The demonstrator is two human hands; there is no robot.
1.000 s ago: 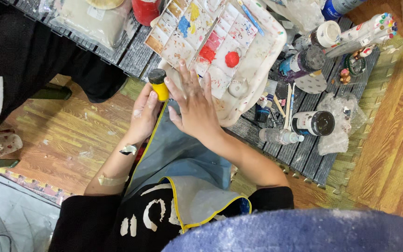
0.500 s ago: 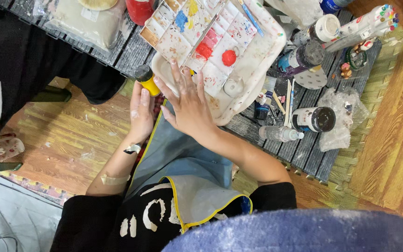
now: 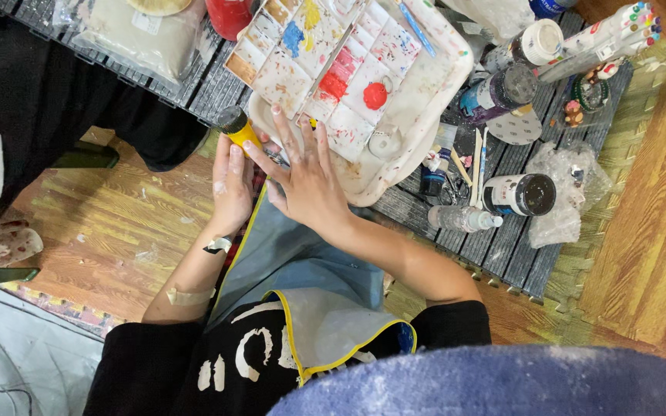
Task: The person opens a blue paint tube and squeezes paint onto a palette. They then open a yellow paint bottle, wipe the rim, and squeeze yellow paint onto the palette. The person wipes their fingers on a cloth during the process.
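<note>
Your left hand (image 3: 233, 185) is wrapping its grip around the small yellow paint tube with a dark cap (image 3: 237, 128), fingers clamped on its lower end, just off the near-left edge of the white plastic paint palette tray (image 3: 433, 85). Your right hand (image 3: 306, 181) is lying flat with fingers spread apart, fingertips overlapping that tray's near rim. Jars and bottles are crowding the dark slatted mat (image 3: 502, 254) to the right; bare wooden floor (image 3: 102, 223) is lying open on your left.
</note>
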